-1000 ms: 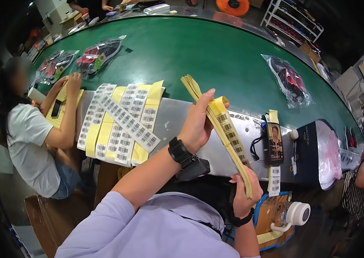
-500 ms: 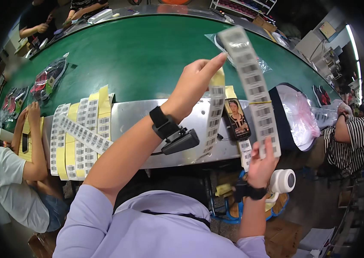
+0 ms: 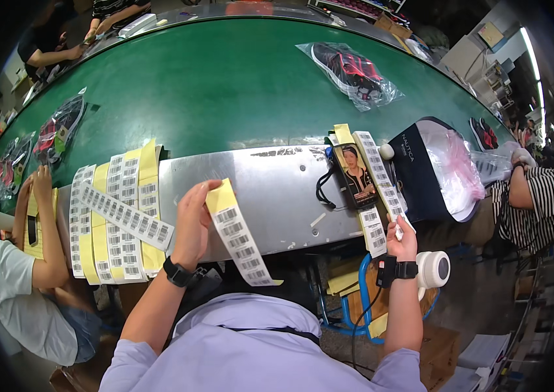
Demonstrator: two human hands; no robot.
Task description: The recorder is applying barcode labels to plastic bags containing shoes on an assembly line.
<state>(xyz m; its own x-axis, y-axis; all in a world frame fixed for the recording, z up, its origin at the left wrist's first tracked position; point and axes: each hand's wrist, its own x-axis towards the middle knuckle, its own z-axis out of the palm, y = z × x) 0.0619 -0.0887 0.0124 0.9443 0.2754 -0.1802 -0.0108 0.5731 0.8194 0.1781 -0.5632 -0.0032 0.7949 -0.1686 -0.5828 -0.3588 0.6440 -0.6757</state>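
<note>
In my left hand, closed at the left of the strip's top, is a strip of barcode labels with a yellow backing end. The strip hangs down over the front edge of the metal table. My right hand pinches the near end of a second barcode label strip, which lies along the right side of a phone. The phone shows a person on its screen and rests on further label strips. Dark straps with small devices circle both my wrists.
Several label sheets lie at the left, a loose strip across them. Bagged shoes sit on the green belt. A dark box holds clear plastic bags. A white mug stands low at the right. Co-workers sit on both sides.
My left hand has come back left and nearer me with its strip. The right-hand strip, held up before, now lies beside the phone. The bagged shoes behind it have come into full view.
</note>
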